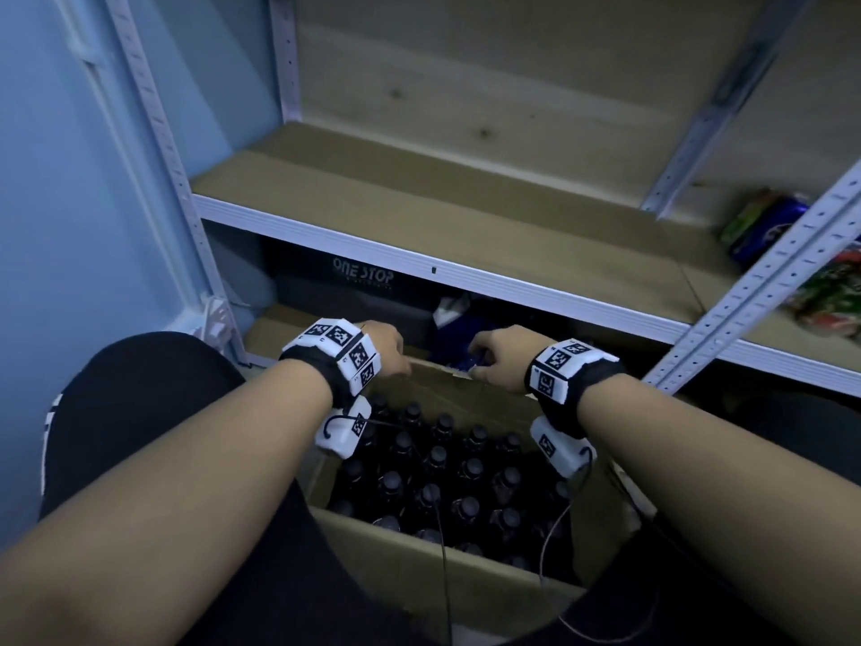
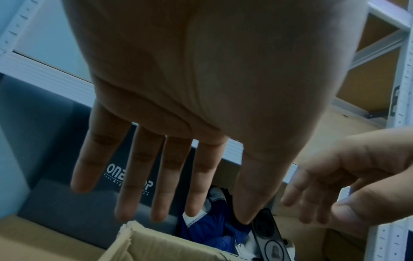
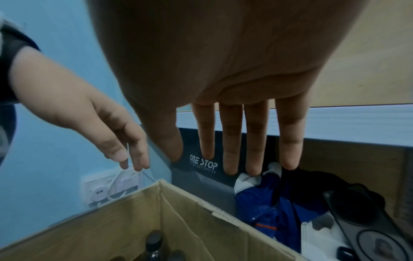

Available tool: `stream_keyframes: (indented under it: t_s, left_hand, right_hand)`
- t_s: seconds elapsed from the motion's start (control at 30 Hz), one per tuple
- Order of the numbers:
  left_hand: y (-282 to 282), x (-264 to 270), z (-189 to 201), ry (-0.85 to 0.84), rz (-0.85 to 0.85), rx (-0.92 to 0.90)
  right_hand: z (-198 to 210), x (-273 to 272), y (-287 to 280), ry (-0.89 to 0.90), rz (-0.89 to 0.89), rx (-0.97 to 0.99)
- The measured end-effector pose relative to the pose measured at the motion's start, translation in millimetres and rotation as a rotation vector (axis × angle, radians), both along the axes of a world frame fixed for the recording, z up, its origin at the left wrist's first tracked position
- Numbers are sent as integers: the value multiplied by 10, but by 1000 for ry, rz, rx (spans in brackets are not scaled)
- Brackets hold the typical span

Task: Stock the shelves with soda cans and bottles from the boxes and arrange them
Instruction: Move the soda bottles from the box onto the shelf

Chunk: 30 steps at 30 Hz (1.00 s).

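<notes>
An open cardboard box (image 1: 396,547) stands on the floor before the shelf, packed with several dark bottles (image 1: 438,463) with black caps. My left hand (image 1: 386,349) hovers over the box's far left edge with straight, spread fingers (image 2: 138,176) and holds nothing. My right hand (image 1: 494,361) is above the far right edge, fingers (image 3: 232,141) straight and empty too. The far wall of the box (image 3: 178,211) lies just below both hands. One bottle cap (image 3: 154,238) shows in the right wrist view.
A bare wooden shelf (image 1: 419,216) with a white metal rim runs above the box. Cans (image 1: 764,221) and packets (image 1: 829,291) sit at its right end. Under it lie a dark "ONE STOP" box (image 1: 363,277), blue cloth (image 3: 268,211) and a phone (image 3: 362,226). My knee (image 1: 140,412) is at left.
</notes>
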State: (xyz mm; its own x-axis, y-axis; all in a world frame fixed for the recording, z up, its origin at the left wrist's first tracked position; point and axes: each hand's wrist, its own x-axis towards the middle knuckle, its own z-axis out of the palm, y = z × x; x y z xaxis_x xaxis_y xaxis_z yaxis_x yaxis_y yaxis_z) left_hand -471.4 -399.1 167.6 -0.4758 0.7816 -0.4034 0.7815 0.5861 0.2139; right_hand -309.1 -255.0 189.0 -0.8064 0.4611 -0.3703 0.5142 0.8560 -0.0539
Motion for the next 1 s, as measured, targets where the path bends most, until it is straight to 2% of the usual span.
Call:
stream_keyframes:
  t_s: [0.17, 0.27, 0.37, 0.43, 0.63, 0.8, 1.0]
  left_hand:
    - [-214, 126, -12, 41, -23, -14]
    - [-176, 248, 142, 89, -58, -71]
    - [-29, 287, 344, 75, -96, 69]
    - [11, 243, 332, 92, -97, 105]
    - [111, 59, -392, 40, -41, -41]
    - [273, -59, -1046, -44, -2, -71]
    - [427, -97, -1472, -44, 85, -107]
  right_hand:
    - [-2, 132, -174, 2, 49, -44]
    - [-91, 150, -228, 40, 73, -74]
    - [-274, 104, -230, 85, 67, -147]
    - [-448, 34, -227, 119, 60, -201]
    - [-1075, -261, -107, 165, 53, -312]
    - [-1644, -416, 32, 182, 11, -340]
    - [-2061, -542, 159, 113, -42, -382]
